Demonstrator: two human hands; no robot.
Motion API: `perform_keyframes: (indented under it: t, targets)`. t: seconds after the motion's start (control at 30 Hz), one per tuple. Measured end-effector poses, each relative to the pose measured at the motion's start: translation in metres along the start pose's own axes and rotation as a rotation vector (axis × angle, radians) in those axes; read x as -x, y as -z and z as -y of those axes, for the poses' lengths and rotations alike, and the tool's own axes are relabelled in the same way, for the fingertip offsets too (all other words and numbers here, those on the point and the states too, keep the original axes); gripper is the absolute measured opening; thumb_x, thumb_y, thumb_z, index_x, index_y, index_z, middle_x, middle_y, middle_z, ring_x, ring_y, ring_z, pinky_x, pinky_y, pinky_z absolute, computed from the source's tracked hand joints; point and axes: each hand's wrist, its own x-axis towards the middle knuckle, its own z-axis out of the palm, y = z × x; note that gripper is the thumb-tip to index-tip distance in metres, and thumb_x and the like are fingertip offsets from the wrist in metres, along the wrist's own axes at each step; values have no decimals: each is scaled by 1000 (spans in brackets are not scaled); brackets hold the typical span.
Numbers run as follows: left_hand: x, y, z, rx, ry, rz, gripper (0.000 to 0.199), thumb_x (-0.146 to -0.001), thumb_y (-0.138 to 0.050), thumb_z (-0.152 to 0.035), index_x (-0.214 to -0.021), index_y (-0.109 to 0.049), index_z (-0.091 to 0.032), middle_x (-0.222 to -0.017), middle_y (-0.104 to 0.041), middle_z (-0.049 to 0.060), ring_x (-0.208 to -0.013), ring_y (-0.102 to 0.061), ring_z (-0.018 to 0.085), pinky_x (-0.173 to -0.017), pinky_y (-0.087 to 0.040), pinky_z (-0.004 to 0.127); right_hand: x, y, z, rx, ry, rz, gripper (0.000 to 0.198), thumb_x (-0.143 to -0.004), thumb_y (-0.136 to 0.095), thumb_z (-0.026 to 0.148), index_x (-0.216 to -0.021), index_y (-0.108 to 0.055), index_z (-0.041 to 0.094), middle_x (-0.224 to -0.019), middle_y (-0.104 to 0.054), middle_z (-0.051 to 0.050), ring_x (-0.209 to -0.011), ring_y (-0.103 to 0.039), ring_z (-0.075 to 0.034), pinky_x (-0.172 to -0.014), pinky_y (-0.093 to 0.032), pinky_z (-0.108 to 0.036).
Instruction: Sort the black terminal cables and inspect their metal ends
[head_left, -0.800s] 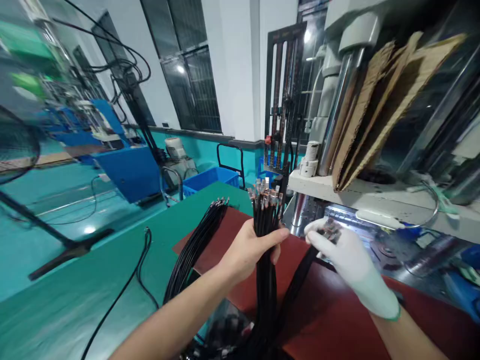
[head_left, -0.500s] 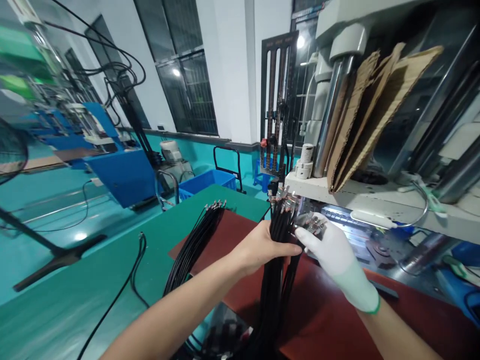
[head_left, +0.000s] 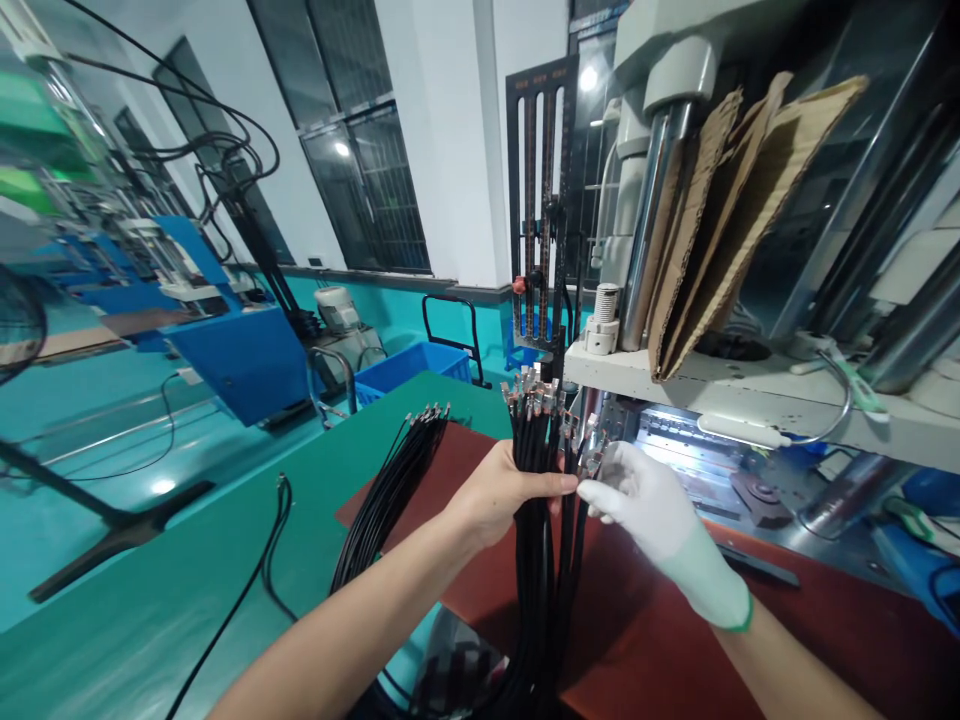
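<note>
Across the near and middle part of the scene spreads the green bench (head_left: 187, 570), with a large press (head_left: 675, 395) beyond it at right and a red-brown sheet (head_left: 660, 640) laid over its near right part. Between the bare left hand and the gloved right hand, the work looks only partly done: a thick bundle (head_left: 532, 550) of black cables is already gathered in a loose column, while a slimmer bunch (head_left: 576, 550) stands just right of it, close alongside but not yet merged with it. Left of both, a second bundle (head_left: 390, 490) lies on the bench, untouched by either hand, and farther left two loose cables (head_left: 281, 510) lie well apart from the rest. The left hand (head_left: 517, 490) is clamped around the thick bundle below its top, thumb across the front. The right hand (head_left: 637, 500) is partly curled, thumb and fingers closed in a pinch about the slimmer bunch near its top. The two hands come together at the thumb tips; whether they touch cannot be told. Smallest are the metal ends (head_left: 534, 392), clustered above the left hand at uneven heights, so levelling them appears unfinished.
</note>
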Motion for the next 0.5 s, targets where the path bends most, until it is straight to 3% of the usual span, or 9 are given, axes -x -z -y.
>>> perform_keyframes:
  t: [0.2,0.37,0.5]
  targets:
    - [1,2,-2,-3,5,-10,27,-59,-84,-23,-64,-61,-11,-51,-57,-2,-44,-51,8,-49,-40,21,-1,0,3,10,1,-17,32,-79,-66,40,-97,-61,14,-76,-67,-3,-63,-64,-14,-57,-53,-24]
    - [1,8,-11,-6,-29,-24,27,-60,-84,-23,-69,-62,-11,-55,-58,-2,-47,-53,9,-51,-42,22,-3,9,11,-30,77,-110,38,-81,-66,40,-110,-64,16,-84,-68,-3,-62,-63,-12,-59,-54,-23]
    - [3,11,-22,-42,-52,4,25,-62,-82,-24,-67,-61,-12,-53,-56,-2,-47,-51,9,-50,-42,22,-6,13,19,-52,140,-167,38,-81,-69,42,-109,-67,17,-85,-68,-3,-60,-61,-11,-59,-54,-23]
